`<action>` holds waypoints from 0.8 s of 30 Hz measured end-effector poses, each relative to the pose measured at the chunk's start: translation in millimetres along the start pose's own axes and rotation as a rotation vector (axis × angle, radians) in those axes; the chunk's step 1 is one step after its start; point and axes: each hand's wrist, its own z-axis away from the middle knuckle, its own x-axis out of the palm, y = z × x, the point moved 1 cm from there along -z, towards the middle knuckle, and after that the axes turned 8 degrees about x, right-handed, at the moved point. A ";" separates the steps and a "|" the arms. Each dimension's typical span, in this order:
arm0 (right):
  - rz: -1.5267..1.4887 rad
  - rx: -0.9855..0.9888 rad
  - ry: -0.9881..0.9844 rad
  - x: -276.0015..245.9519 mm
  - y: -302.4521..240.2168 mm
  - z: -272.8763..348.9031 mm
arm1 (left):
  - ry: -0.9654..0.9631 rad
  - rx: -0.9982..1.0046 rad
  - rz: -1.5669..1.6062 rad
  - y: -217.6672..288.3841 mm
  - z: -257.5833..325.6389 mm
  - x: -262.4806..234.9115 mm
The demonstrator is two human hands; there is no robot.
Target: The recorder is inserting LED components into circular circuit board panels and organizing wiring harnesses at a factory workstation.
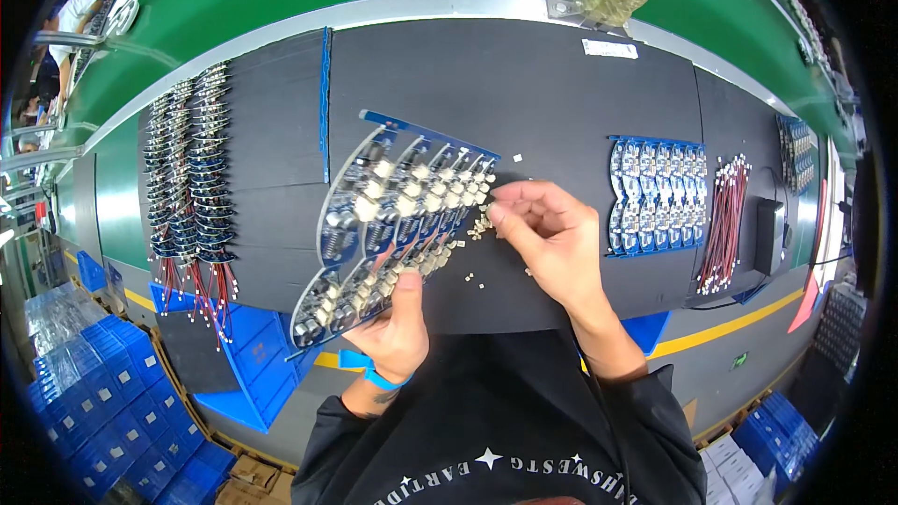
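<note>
My left hand (398, 329) grips the lower edge of a blue-edged circuit board panel (379, 210), thumb on top. The panel is tilted up above the black work surface, and rows of small white connectors (456, 194) stand on its rounded boards. Beside the panel's right edge, my right hand (561, 243) has thumb and forefinger pinched together. Whatever is between those fingertips is too small to make out. Under and next to them lies a loose scatter of small white connectors (480, 224).
On the left stand rows of stacked round boards (192, 168) with red wires hanging off the edge. A blue strip (325, 103) lies nearby. Rightward are another board panel (658, 196), a bundle of red wires (726, 224) and a black box (770, 236). Blue bins (257, 365) stand below.
</note>
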 end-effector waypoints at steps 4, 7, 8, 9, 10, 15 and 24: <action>-0.020 0.114 -0.018 4.1 -4.4 -5.6 | 0.002 0.062 -0.118 0.3 9.6 1.5; -0.032 0.156 -0.036 6.0 -0.6 -6.3 | -0.179 0.194 -0.396 1.7 4.7 -6.0; 0.020 0.138 -0.011 5.2 1.1 -4.6 | -0.270 0.344 -0.456 0.7 -4.2 -2.6; 0.068 0.120 0.008 5.8 2.3 -2.4 | -0.305 0.358 -0.457 2.4 -4.0 -1.4; 0.116 0.102 0.028 6.2 2.9 -1.2 | -0.341 0.372 -0.458 3.6 -3.0 0.5; 0.321 0.187 -0.081 -6.6 -12.2 0.4 | -0.258 0.514 -0.399 -0.6 -1.9 4.8; -0.021 0.074 -0.051 14.4 -9.4 0.1 | -0.250 0.141 -0.453 -4.4 3.5 -10.6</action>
